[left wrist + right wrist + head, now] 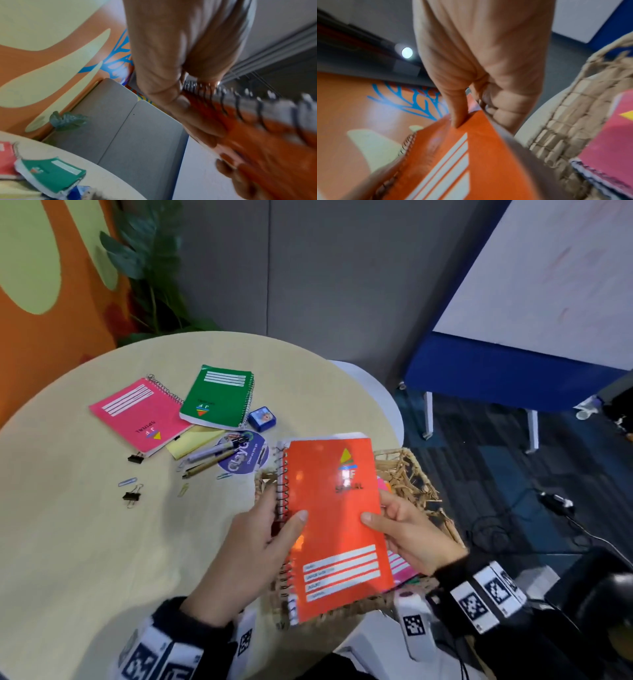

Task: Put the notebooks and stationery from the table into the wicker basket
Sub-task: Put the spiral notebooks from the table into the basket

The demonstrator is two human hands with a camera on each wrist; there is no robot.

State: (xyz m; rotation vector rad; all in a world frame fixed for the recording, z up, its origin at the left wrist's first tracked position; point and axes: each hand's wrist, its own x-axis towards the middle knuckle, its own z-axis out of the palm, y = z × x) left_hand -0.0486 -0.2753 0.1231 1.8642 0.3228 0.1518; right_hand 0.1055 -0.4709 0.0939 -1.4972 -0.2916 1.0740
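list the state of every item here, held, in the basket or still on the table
orange notebook: held over the basket by both hands
left hand: grips its spiral edge
right hand: grips its open edge
wicker basket: at the table's edge, a pink notebook inside
green notebook: closed, on the table
pink spiral notebook: closed, on the table
pens: lying on the table
binder clips: on the table

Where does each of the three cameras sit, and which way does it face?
Head: on the head, looking down at the table, basket, both hands and sleeves.
Left wrist: along the left hand, gripping the orange notebook at its spiral; the green notebook below.
Right wrist: along the right hand, thumb on the cover; basket wall beside.
All views share the orange notebook; head and left wrist share the green one.
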